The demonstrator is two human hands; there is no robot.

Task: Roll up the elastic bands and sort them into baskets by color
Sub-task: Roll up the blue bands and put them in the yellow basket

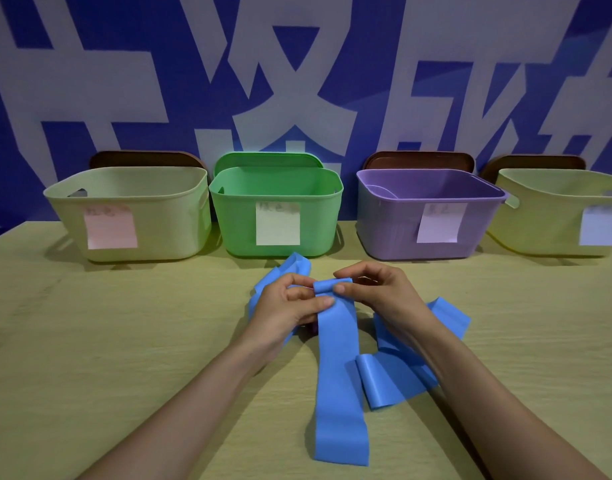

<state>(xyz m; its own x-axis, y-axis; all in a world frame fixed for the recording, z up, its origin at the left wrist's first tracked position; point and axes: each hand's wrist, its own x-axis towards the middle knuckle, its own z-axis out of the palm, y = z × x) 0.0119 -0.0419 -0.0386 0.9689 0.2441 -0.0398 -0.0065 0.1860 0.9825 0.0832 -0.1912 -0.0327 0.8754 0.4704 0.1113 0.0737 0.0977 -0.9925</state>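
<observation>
4 baskets in a row on the table [89, 323]: green basket [242, 216], one pale yellow basket [166, 223] touching its left side, purple basket [384, 223] a gap to its right, and a second yellow basket [540, 230] right of the purple one. 4 sticky notes, one on each front; the writing is too blurred to read. 4 lids stand behind them, 3 brown and 1 green [266, 160]. 2 hands are in front of the green basket, slightly to its right. The left hand [287, 306] and right hand [377, 292] both have fingers curled, thumb and forefingers pinching the small roll [332, 285] at the far end of one blue band [339, 375]. The rest of the band lies flat, running away from the green basket toward the viewer. More loose blue bands [394, 382] sit under and beside the hands, at least 2; they overlap, so the exact count is unclear.
</observation>
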